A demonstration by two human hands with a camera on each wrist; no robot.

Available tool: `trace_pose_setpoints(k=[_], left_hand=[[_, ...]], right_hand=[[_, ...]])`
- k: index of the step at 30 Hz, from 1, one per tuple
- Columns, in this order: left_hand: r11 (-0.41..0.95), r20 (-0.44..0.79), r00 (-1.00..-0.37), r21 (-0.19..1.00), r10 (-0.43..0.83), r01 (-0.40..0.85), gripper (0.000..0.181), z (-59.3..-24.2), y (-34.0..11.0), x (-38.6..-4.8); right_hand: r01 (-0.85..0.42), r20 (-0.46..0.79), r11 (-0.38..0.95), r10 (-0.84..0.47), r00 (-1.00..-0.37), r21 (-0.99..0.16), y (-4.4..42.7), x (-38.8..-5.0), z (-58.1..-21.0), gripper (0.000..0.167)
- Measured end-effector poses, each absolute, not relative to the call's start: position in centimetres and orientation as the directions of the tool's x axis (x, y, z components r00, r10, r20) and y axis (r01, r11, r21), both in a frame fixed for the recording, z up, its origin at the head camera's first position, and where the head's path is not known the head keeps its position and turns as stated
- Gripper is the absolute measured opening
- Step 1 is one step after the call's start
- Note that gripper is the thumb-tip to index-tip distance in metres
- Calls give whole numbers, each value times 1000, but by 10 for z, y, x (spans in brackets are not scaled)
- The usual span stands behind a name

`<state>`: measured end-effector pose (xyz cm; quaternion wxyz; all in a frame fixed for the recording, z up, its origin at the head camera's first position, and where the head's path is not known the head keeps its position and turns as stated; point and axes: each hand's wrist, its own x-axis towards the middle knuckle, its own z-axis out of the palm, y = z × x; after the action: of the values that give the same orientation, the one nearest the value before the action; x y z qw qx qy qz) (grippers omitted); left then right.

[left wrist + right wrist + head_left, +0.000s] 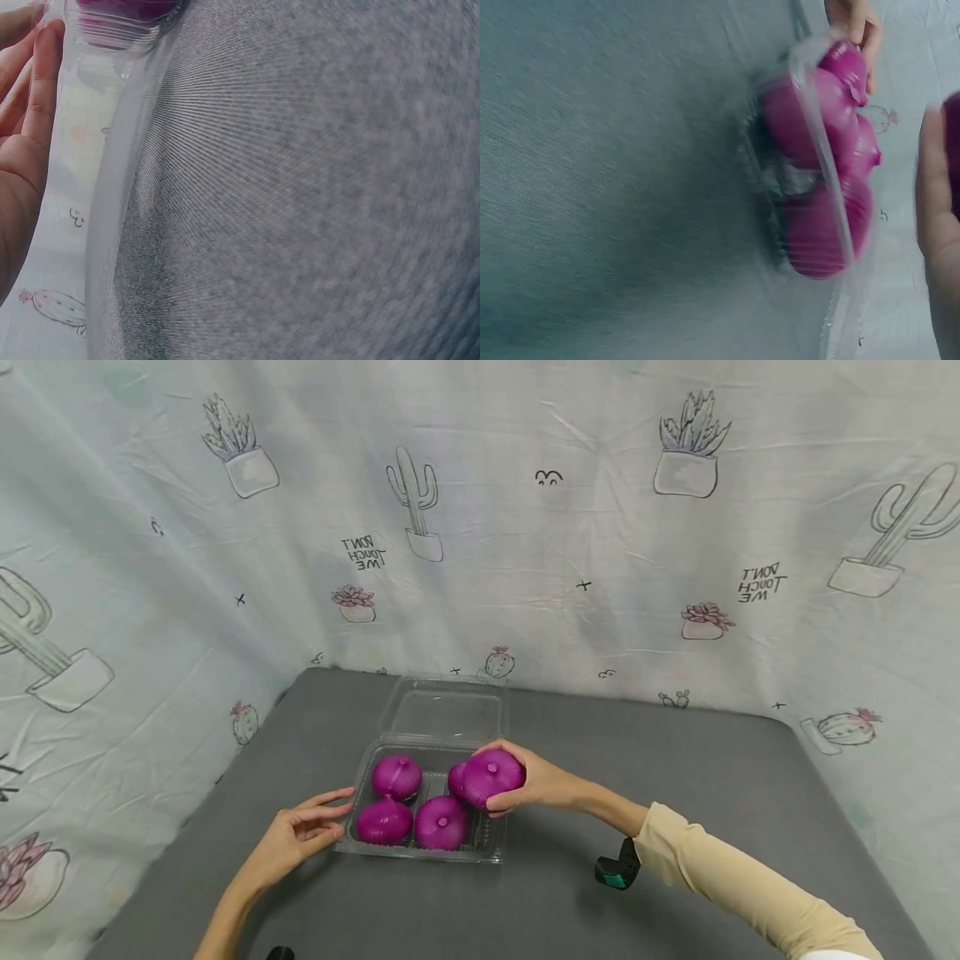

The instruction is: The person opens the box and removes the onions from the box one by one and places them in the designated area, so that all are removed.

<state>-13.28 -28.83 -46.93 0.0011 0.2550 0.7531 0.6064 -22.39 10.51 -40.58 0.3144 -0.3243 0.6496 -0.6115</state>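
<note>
In the head view, my right hand (536,781) grips a purple onion (492,777) above the right side of a clear plastic clamshell container (420,853). Fingers curl over its far side and the thumb lies on the near side. Several more purple onions (441,823) sit in the container's base; one is partly hidden behind the held onion. At the container's left edge my left hand (288,839) has fairly straight, spread fingers. Its fingertips touch the plastic rim in the left wrist view. The right wrist view shows the held onion (952,154) cut off at the edge.
The container's clear lid (448,714) lies folded back toward the curtain (480,527), which is printed with potted cacti. Grey cloth (637,752) covers the table. A black and green device (618,867) hangs by my right wrist.
</note>
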Motion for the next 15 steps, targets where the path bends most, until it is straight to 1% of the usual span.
trace_pose_setpoints(k=[3, 5, 7, 9, 12, 15], left_hand=[[145, 287, -874, 919, 392, 367, 33, -469, -288, -134], [144, 282, -875, 921, 394, 361, 33, -470, -288, -135], [141, 282, -875, 922, 394, 361, 34, -470, -288, -135], [137, 285, -874, 922, 393, 362, 34, -470, -288, -135], [134, 287, -874, 922, 392, 363, 33, -470, -289, -134], [140, 288, -874, 920, 391, 365, 33, -470, -290, -134]], right_hand=[[-82, 56, -5, -771, -635, -997, 116, -215, -410, 63], [-88, 91, -45, -761, -642, -995, 123, -211, -412, 61], [-101, 117, -68, -756, -644, -993, 130, -207, -414, 63], [-141, 131, -48, -733, -668, -989, 138, -202, -415, 62], [-220, 155, 5, -695, -702, -975, 150, -194, -416, 66], [-284, 185, 38, -675, -714, -958, 162, -184, -415, 65]])
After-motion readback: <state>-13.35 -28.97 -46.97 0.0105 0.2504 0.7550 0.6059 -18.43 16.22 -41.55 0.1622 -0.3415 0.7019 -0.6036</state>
